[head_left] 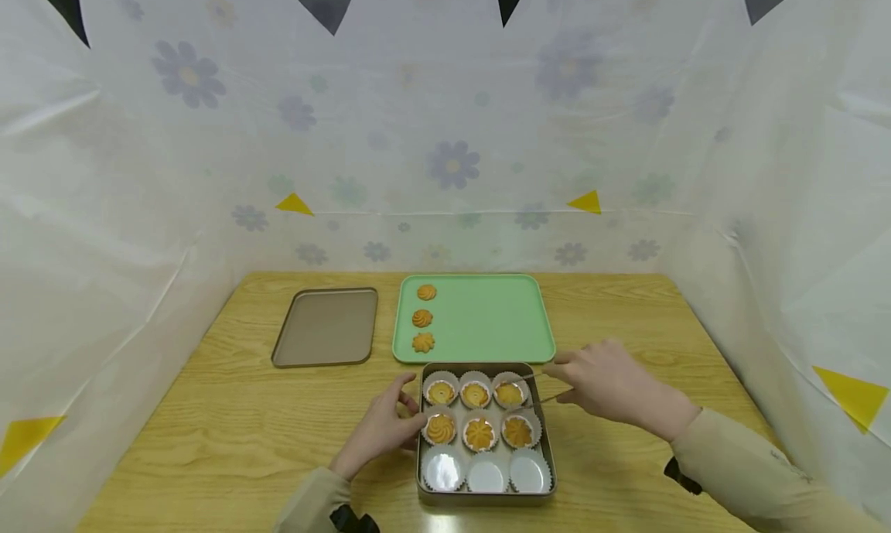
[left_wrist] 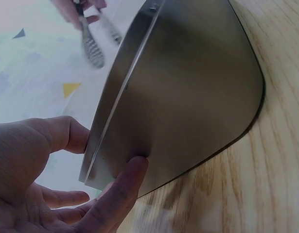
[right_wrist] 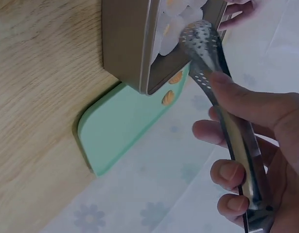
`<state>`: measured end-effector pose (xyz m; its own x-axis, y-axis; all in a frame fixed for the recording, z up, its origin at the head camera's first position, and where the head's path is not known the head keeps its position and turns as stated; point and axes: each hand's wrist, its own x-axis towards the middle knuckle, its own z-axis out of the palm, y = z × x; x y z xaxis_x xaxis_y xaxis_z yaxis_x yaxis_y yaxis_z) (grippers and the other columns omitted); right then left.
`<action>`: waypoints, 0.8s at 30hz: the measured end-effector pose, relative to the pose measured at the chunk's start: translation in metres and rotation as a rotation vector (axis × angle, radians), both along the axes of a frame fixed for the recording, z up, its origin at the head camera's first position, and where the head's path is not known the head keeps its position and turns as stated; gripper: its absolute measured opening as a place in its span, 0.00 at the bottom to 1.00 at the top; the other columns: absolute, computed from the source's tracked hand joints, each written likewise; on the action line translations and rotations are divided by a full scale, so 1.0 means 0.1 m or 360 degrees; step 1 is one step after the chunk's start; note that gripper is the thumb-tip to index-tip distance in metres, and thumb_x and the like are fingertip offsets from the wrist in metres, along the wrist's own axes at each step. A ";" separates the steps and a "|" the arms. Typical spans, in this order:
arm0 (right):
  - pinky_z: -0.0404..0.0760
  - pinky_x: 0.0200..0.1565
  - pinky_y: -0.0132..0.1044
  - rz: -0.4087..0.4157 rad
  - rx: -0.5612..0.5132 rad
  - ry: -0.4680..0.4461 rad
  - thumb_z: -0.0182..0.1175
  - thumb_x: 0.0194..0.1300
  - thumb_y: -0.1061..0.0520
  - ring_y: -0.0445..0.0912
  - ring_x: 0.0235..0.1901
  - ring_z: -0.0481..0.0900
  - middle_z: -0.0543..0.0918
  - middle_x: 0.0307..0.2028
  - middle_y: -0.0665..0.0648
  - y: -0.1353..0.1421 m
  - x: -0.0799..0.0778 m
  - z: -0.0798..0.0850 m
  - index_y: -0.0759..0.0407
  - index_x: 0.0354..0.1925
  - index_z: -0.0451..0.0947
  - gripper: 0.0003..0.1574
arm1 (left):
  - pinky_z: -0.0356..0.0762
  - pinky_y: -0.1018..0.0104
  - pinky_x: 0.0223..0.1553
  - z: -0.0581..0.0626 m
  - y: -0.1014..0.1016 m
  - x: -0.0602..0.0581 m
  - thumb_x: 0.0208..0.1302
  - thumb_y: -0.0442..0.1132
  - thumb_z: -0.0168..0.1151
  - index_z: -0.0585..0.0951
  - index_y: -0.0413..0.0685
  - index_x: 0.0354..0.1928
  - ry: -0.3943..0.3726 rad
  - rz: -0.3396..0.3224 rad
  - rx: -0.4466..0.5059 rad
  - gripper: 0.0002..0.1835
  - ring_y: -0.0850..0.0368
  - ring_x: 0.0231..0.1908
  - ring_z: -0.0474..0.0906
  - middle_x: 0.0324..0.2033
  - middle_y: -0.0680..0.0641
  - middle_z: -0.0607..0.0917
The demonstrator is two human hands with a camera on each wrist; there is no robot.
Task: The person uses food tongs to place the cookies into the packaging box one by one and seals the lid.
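My left hand pinches the left wall of a deep square metal baking pan, thumb at the rim and fingertips on the outer side. In my right hand is a pair of metal tongs with perforated tips. The tongs are spread, their tips over the far right paper cup in the head view. White cups line the pan in three rows. Piped cookies lie in the far and middle rows; the near row's cups show bare white bottoms.
Behind the pan lies a green tray with three swirled cookies along its left side. A shallow brown tray sits to its left on the wooden table. White flowered sheeting encloses the table's back and sides.
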<state>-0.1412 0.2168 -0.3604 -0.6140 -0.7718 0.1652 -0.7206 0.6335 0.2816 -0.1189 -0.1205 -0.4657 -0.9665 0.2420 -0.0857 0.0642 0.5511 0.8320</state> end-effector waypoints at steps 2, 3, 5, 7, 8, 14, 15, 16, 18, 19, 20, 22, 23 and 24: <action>0.64 0.16 0.30 -0.0105 -0.0100 -0.0129 0.76 0.50 0.43 0.38 0.19 0.75 0.86 0.32 0.46 -0.01 -0.09 -0.01 0.48 0.44 0.85 0.23 | 0.77 0.64 0.38 0.00 0.00 0.00 0.58 0.37 0.68 0.66 0.34 0.70 -0.0005 -0.0001 0.0007 0.38 0.56 0.34 0.78 0.36 0.44 0.83; 0.65 0.17 0.30 -0.0171 -0.0149 -0.0215 0.75 0.53 0.43 0.38 0.20 0.76 0.86 0.33 0.47 -0.01 -0.15 -0.02 0.50 0.45 0.85 0.22 | 0.77 0.64 0.38 0.01 0.00 0.00 0.58 0.37 0.68 0.66 0.34 0.70 -0.0008 -0.0004 0.0011 0.38 0.56 0.34 0.78 0.36 0.44 0.83; 0.69 0.19 0.31 -0.0305 -0.0214 -0.0406 0.71 0.58 0.44 0.37 0.23 0.76 0.85 0.33 0.48 -0.05 -0.28 -0.02 0.52 0.48 0.84 0.21 | 0.77 0.65 0.37 0.01 0.00 0.00 0.58 0.37 0.68 0.66 0.34 0.70 -0.0011 -0.0006 0.0016 0.38 0.56 0.34 0.78 0.36 0.44 0.83; 0.70 0.22 0.32 -0.0407 -0.0269 -0.0607 0.68 0.63 0.45 0.38 0.25 0.76 0.85 0.33 0.49 -0.14 -0.42 -0.02 0.54 0.51 0.83 0.22 | 0.77 0.67 0.35 0.00 0.00 -0.01 0.59 0.36 0.68 0.65 0.34 0.70 -0.0021 -0.0007 0.0024 0.38 0.57 0.32 0.78 0.36 0.44 0.83; 0.71 0.24 0.32 -0.0454 -0.0288 -0.0702 0.67 0.65 0.45 0.38 0.25 0.76 0.85 0.33 0.49 -0.19 -0.49 -0.02 0.55 0.52 0.83 0.22 | 0.77 0.67 0.34 0.00 0.00 -0.01 0.59 0.36 0.68 0.65 0.33 0.70 -0.0021 -0.0010 0.0029 0.39 0.57 0.31 0.78 0.37 0.44 0.83; 0.71 0.28 0.36 -0.0633 -0.0306 -0.1023 0.63 0.68 0.41 0.41 0.26 0.73 0.81 0.29 0.49 -0.62 -0.87 -0.08 0.56 0.52 0.83 0.24 | 0.76 0.69 0.32 -0.01 -0.02 -0.03 0.58 0.37 0.67 0.64 0.34 0.71 -0.0018 -0.0014 0.0030 0.39 0.59 0.29 0.78 0.37 0.44 0.83; 0.69 0.27 0.36 -0.0653 -0.0291 -0.1047 0.63 0.68 0.41 0.41 0.25 0.72 0.80 0.27 0.50 -0.69 -0.93 -0.11 0.55 0.49 0.84 0.22 | 0.76 0.69 0.34 -0.01 -0.01 -0.03 0.58 0.37 0.68 0.64 0.34 0.71 -0.0015 -0.0016 0.0021 0.39 0.59 0.30 0.77 0.37 0.45 0.83; 0.67 0.27 0.36 -0.0663 -0.0271 -0.1065 0.63 0.68 0.41 0.42 0.24 0.70 0.79 0.26 0.51 -0.75 -0.98 -0.14 0.54 0.46 0.84 0.20 | 0.76 0.69 0.34 -0.01 -0.01 -0.03 0.58 0.37 0.68 0.64 0.34 0.71 -0.0016 -0.0017 0.0017 0.39 0.59 0.30 0.77 0.37 0.45 0.83; 0.67 0.28 0.37 -0.0682 -0.0241 -0.1077 0.64 0.67 0.41 0.43 0.25 0.71 0.80 0.27 0.51 -0.87 -1.06 -0.20 0.54 0.45 0.84 0.20 | 0.76 0.69 0.35 -0.01 -0.01 -0.03 0.58 0.37 0.68 0.64 0.34 0.71 -0.0019 -0.0021 0.0020 0.39 0.59 0.31 0.78 0.36 0.45 0.83; 0.70 0.29 0.37 -0.0687 -0.0223 -0.1068 0.64 0.67 0.41 0.43 0.27 0.73 0.82 0.29 0.51 -0.92 -1.09 -0.23 0.54 0.46 0.84 0.20 | 0.76 0.69 0.35 -0.01 -0.01 -0.03 0.59 0.37 0.68 0.64 0.34 0.71 -0.0022 -0.0022 0.0024 0.39 0.58 0.31 0.78 0.36 0.45 0.83; 0.73 0.30 0.39 -0.0685 -0.0210 -0.1073 0.64 0.67 0.42 0.44 0.29 0.76 0.84 0.32 0.52 -0.97 -1.12 -0.25 0.55 0.48 0.84 0.21 | 0.76 0.68 0.35 -0.01 -0.01 -0.02 0.59 0.36 0.68 0.65 0.34 0.70 -0.0025 -0.0018 0.0032 0.39 0.58 0.32 0.78 0.36 0.44 0.83; 0.80 0.38 0.42 -0.0686 -0.0175 -0.1066 0.65 0.66 0.41 0.47 0.38 0.82 0.87 0.43 0.54 -1.06 -1.16 -0.29 0.56 0.55 0.83 0.26 | 0.77 0.68 0.34 -0.01 -0.01 -0.02 0.59 0.36 0.68 0.65 0.34 0.70 -0.0028 -0.0014 0.0045 0.38 0.57 0.32 0.78 0.36 0.44 0.83; 0.82 0.42 0.45 -0.0687 -0.0160 -0.1071 0.65 0.66 0.41 0.48 0.43 0.83 0.87 0.48 0.55 -1.10 -1.18 -0.31 0.56 0.58 0.81 0.29 | 0.77 0.68 0.34 -0.01 -0.01 -0.02 0.59 0.36 0.68 0.65 0.34 0.70 -0.0028 -0.0013 0.0047 0.38 0.57 0.32 0.78 0.36 0.44 0.82; 0.83 0.45 0.48 -0.0688 -0.0137 -0.1075 0.65 0.66 0.41 0.50 0.47 0.84 0.86 0.52 0.55 -1.14 -1.19 -0.32 0.56 0.60 0.80 0.30 | 0.77 0.68 0.34 -0.01 -0.01 -0.02 0.58 0.36 0.68 0.65 0.34 0.70 -0.0028 -0.0012 0.0049 0.38 0.57 0.32 0.78 0.36 0.44 0.82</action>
<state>-0.2602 0.1030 -0.3929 -0.8440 -0.4446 -0.3002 -0.4040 0.8949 -0.1896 -0.1210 -0.1217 -0.4670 -0.9631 0.2519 -0.0948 0.0537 0.5249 0.8495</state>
